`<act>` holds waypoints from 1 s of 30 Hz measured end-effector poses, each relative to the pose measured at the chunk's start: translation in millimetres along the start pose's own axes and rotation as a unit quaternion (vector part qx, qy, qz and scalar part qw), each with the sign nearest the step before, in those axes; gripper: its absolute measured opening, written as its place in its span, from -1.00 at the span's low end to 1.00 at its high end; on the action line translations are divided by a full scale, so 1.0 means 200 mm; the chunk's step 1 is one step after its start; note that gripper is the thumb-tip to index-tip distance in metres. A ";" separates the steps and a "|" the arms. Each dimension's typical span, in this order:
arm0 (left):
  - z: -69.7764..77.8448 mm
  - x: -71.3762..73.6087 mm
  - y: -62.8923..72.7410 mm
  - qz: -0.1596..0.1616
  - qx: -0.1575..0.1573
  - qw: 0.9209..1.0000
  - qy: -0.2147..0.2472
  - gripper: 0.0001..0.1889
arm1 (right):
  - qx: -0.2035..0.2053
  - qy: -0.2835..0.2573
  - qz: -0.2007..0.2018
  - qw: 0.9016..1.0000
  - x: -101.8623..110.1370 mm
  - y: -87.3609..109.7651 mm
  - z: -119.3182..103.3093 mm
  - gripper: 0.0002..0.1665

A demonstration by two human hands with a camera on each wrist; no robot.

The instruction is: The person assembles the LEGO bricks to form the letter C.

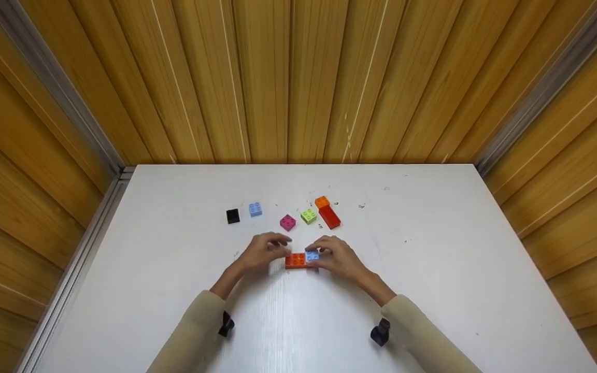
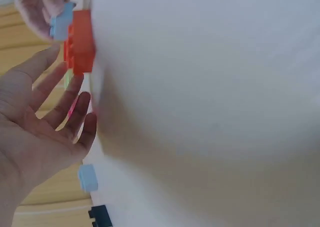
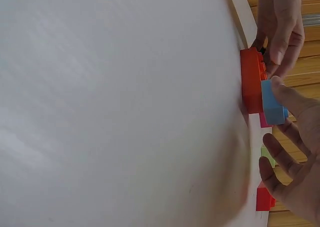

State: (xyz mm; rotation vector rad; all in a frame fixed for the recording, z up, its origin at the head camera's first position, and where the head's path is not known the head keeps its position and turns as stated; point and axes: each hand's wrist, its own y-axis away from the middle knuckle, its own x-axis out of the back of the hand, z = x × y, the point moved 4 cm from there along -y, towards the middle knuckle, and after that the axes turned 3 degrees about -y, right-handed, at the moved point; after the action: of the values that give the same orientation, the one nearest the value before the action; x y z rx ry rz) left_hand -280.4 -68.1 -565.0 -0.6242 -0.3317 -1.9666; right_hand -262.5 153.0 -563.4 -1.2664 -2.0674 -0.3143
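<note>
A long red-orange toy building brick lies on the table between the hands, studs up. On its right end sits a light blue brick, which my right hand pinches between thumb and fingertips. In the right wrist view, the other fingers of that hand stand spread apart below the blue brick. At the long brick's left end is my left hand, its fingers relaxed and slightly bent. The left wrist view shows the fingertips right beside the brick's end, with nothing gripped.
Farther back on the white table lie a black brick, another light blue brick, a magenta brick and a lime brick. An orange brick adjoins a red brick. Wood-look walls enclose the table.
</note>
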 end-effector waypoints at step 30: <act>-0.30 0.37 -0.12 0.155 0.127 0.955 -0.217 -0.49 | -0.016 0.025 0.000 1.000 -0.01 0.01 -0.03 -0.63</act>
State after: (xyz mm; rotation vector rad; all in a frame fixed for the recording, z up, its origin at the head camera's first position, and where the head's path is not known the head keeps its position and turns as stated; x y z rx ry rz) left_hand -345.9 -140.9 -572.4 -0.8806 -0.7004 -1.4457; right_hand -258.3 149.4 -561.2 -1.2655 -2.0279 -0.3751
